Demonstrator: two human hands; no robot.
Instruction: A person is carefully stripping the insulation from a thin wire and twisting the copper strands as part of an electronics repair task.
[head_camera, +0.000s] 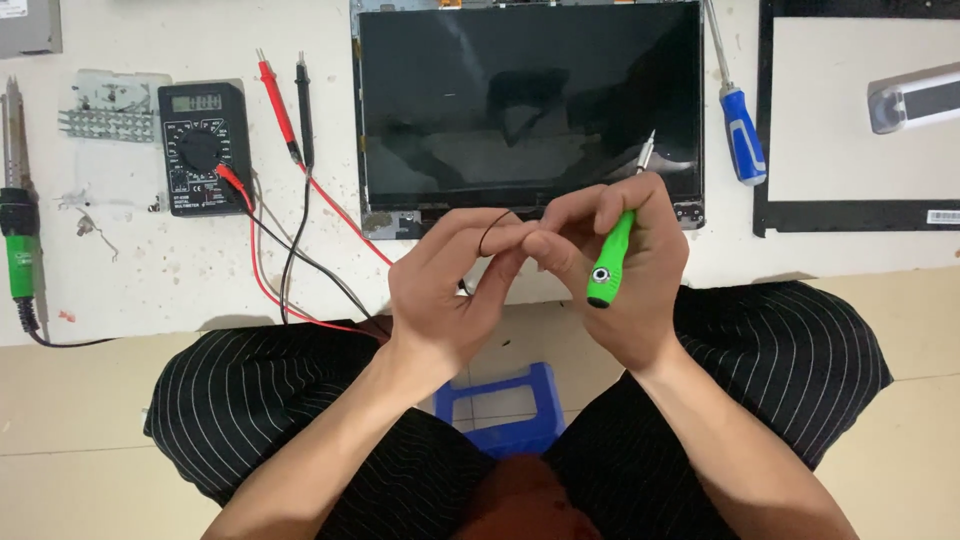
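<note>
My left hand (445, 290) and my right hand (625, 270) meet in front of my chest, just below the near edge of a bare laptop screen panel (530, 105). A thin black wire (492, 228) loops between the fingertips of both hands. My right hand also holds a green-handled screwdriver (610, 262) in its palm, metal tip pointing up toward the screen. My left fingers pinch the wire's other end.
On the white table (180, 260): a black multimeter (203, 145) with red and black probes (290, 105), a green-handled soldering iron (17, 230) at far left, a blue screwdriver (740, 125), a black screen bezel (860, 215). A blue stool (505, 410) sits between my legs.
</note>
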